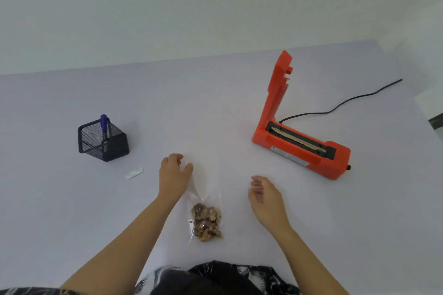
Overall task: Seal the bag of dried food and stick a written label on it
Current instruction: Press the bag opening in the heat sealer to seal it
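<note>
The bag (205,201) lies flat on the bench (72,211), long axis 6 to 12 o'clock, food at 6, its mouth at 12 under the left grip (175,175), curled there, pinching or not I cannot tell, while the right grip (263,195), loosely curled and empty, sits apart at 3, nearer the sealer (335,160) at 2 o'clock
</note>
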A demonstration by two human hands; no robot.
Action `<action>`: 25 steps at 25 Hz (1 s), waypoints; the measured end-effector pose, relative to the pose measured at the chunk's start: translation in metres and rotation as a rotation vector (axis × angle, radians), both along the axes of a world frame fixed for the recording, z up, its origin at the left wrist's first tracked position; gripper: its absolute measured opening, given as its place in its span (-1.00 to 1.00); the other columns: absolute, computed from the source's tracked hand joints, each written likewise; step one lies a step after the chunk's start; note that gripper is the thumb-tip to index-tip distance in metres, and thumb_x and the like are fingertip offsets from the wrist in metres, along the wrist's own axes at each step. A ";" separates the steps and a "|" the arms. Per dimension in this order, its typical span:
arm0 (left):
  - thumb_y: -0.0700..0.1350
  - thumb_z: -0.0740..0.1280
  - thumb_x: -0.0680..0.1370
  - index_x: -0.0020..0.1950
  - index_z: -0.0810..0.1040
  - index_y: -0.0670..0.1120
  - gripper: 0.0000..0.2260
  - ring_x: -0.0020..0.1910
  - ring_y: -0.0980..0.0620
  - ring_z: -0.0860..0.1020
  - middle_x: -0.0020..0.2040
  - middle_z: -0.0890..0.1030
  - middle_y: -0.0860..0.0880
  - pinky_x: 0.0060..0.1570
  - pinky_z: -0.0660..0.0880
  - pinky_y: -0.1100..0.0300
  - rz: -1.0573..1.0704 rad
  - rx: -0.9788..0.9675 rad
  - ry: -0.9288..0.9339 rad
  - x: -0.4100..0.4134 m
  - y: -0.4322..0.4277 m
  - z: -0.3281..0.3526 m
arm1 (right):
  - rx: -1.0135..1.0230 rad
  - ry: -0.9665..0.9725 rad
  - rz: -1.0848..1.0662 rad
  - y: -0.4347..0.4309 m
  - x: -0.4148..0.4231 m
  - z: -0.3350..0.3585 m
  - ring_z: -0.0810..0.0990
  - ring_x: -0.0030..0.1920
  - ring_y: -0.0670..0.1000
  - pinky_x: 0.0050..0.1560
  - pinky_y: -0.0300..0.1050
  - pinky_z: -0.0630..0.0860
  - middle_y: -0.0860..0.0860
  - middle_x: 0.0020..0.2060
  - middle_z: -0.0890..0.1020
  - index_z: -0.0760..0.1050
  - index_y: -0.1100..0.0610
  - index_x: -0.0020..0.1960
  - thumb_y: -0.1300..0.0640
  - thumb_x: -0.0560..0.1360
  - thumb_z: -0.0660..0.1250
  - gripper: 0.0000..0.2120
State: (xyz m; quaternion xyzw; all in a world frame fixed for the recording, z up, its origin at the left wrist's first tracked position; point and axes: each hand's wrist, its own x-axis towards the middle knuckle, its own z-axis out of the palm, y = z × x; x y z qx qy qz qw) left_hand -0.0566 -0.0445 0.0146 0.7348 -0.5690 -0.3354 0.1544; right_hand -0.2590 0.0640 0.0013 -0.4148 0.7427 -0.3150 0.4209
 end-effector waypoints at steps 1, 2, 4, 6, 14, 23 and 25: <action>-0.09 0.35 0.50 0.27 0.42 -0.23 -0.61 0.07 -0.08 0.50 0.16 0.50 -0.20 0.08 0.42 0.11 0.019 0.044 -0.021 0.007 0.006 -0.006 | 0.033 -0.037 0.015 -0.009 0.010 -0.003 0.56 -0.02 -0.03 0.07 -0.20 0.50 0.00 -0.02 0.55 0.45 0.18 0.20 0.24 0.52 0.26 -0.74; -0.06 0.35 0.50 0.28 0.40 -0.23 -0.57 0.09 -0.10 0.50 0.16 0.50 -0.20 0.10 0.42 0.09 0.030 0.084 -0.027 0.011 0.010 -0.009 | 0.055 -0.052 0.030 -0.019 0.019 -0.002 0.56 -0.03 -0.02 0.04 -0.26 0.48 0.00 -0.05 0.56 0.46 0.19 0.20 0.22 0.52 0.27 -0.74; -0.02 0.37 0.49 0.29 0.39 -0.25 -0.53 0.10 -0.12 0.49 0.16 0.49 -0.21 0.12 0.41 0.07 0.040 0.129 -0.018 0.011 0.016 -0.015 | 0.089 -0.067 0.047 -0.037 0.034 -0.002 0.55 -0.10 -0.06 -0.04 -0.32 0.41 -0.02 -0.12 0.57 0.47 0.20 0.19 0.16 0.51 0.31 -0.73; -0.01 0.38 0.48 0.27 0.39 -0.25 -0.53 0.11 -0.13 0.49 0.14 0.49 -0.20 0.14 0.42 0.05 0.086 0.142 0.026 0.008 0.018 -0.017 | 0.118 -0.086 0.049 -0.050 0.046 -0.003 0.54 -0.16 -0.09 -0.06 -0.31 0.40 -0.03 -0.18 0.58 0.48 0.19 0.15 0.11 0.45 0.39 -0.69; -0.14 0.37 0.47 -0.09 0.56 -0.11 -0.93 -0.15 -0.07 0.55 -0.20 0.57 -0.02 -0.07 0.50 0.03 0.208 0.208 0.470 0.011 0.020 -0.021 | 0.165 -0.208 -0.039 -0.054 0.050 -0.013 0.58 -0.16 -0.08 -0.19 -0.41 0.44 0.00 -0.16 0.61 0.51 0.14 0.09 0.20 0.40 0.42 -0.72; -0.23 0.33 0.52 0.00 0.57 -0.15 -0.91 -0.19 0.04 0.57 -0.17 0.62 -0.05 -0.09 0.49 0.22 -0.055 0.286 0.743 -0.033 0.009 -0.006 | 0.115 -0.363 -0.236 -0.023 0.003 -0.002 0.61 -0.18 -0.08 -0.09 -0.25 0.50 -0.03 -0.22 0.67 0.60 0.03 -0.14 0.13 0.46 0.37 -0.96; -0.18 0.33 0.53 -0.02 0.60 -0.19 -0.89 -0.23 0.07 0.54 -0.23 0.59 -0.02 -0.15 0.45 0.28 -0.145 0.309 0.676 -0.052 0.007 -0.007 | 0.106 -0.387 -0.299 -0.011 -0.015 0.000 0.62 -0.16 -0.08 -0.03 -0.20 0.52 -0.02 -0.18 0.68 0.60 0.01 -0.14 0.11 0.48 0.35 -0.94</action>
